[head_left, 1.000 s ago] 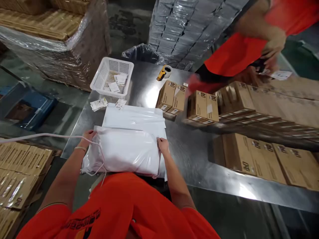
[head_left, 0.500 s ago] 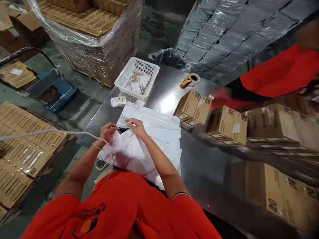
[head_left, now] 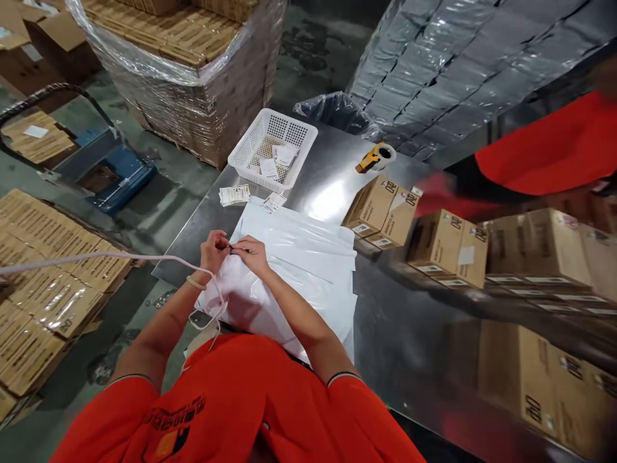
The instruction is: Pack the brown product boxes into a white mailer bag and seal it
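Note:
My left hand (head_left: 215, 251) and my right hand (head_left: 251, 254) meet at the near left edge of a stack of white plastic bags (head_left: 308, 244). The fingers of both are pinched together on the dark-lined opening of the nearest white bag (head_left: 255, 299), whose body bulges toward my red shirt. A white cord (head_left: 159, 258) crosses my left wrist and hangs in a loop beside the bag. Paper labels (head_left: 234, 195) lie just beyond the stack, next to a white perforated basket (head_left: 234, 168) with more slips inside.
Brown cartons (head_left: 380, 215) stand along the right of the metal table (head_left: 385, 321). A yellow-handled tape dispenser (head_left: 376, 158) sits at the back. A person in red reaches in from the right. Wrapped pallets stand beyond, and a blue cart (head_left: 118, 177) is at the left.
My right hand has moved left and come together with my left hand, and the dark bag opening between them has narrowed. The view has shifted slightly.

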Demonstrator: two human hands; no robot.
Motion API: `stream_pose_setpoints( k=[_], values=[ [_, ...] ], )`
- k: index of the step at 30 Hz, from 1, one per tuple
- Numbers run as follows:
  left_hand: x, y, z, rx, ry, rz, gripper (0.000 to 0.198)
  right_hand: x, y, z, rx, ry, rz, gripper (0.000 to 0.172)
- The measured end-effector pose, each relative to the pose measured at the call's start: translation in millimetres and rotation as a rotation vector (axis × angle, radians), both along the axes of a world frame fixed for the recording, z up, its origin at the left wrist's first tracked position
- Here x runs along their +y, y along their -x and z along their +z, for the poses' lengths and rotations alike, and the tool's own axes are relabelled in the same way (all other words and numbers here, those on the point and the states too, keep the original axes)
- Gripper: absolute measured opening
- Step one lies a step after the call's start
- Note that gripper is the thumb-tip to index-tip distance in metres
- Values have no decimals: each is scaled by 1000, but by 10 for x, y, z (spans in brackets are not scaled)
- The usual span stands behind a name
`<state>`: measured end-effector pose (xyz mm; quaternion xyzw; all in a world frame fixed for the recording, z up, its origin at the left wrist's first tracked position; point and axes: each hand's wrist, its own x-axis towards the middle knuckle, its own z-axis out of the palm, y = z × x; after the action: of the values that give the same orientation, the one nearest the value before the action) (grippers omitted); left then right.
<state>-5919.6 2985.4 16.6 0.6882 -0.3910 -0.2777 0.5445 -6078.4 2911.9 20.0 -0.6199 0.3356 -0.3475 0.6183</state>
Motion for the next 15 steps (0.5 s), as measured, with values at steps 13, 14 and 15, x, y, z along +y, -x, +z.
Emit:
stream_pose_setpoints(
  k=[13,14,15],
  values=[
    [-210,-320,-7,196,-314,-49,24,-602,740,83,-90,-498,-430,47],
    [-231,-351,-22,190,-355,-47,29,-741,1076,122,-87,-494,-492,50],
    [-255,-378,-36,178,-394,-47,32,-867,1474,177,-52,-440,-611,52]
  ],
)
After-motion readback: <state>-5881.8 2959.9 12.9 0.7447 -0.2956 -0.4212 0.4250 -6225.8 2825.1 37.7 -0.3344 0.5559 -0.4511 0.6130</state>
